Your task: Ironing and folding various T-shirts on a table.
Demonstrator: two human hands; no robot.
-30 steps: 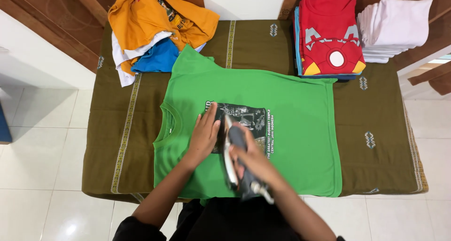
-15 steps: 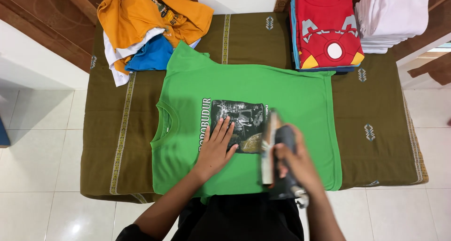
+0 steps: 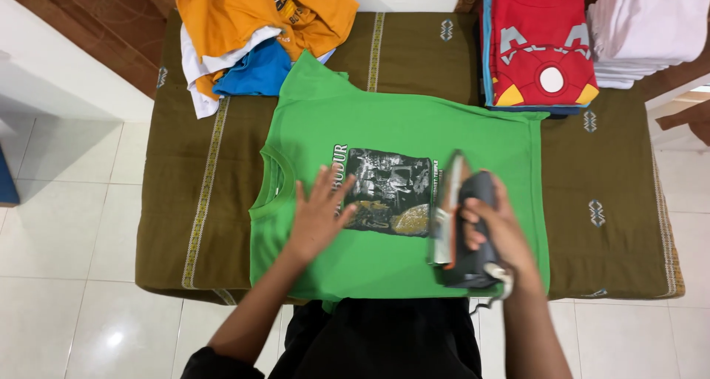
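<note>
A green T-shirt (image 3: 414,127) with a dark printed picture on its chest lies flat on the olive-brown cloth-covered table (image 3: 185,179), neck to the left. My left hand (image 3: 319,212) rests palm down, fingers spread, on the shirt just left of the picture. A dark clothes iron (image 3: 462,227) stands on the shirt to the right of the picture, and my right hand (image 3: 492,220) grips its handle.
A loose heap of orange, white and blue clothes (image 3: 255,31) lies at the table's back left. A folded red shirt stack (image 3: 540,46) and folded white clothes (image 3: 643,28) sit at the back right. White floor tiles (image 3: 66,224) surround the table.
The iron has slid to the right, off the printed picture onto the plain green cloth. My left hand shifted slightly left and stays flat on the shirt.
</note>
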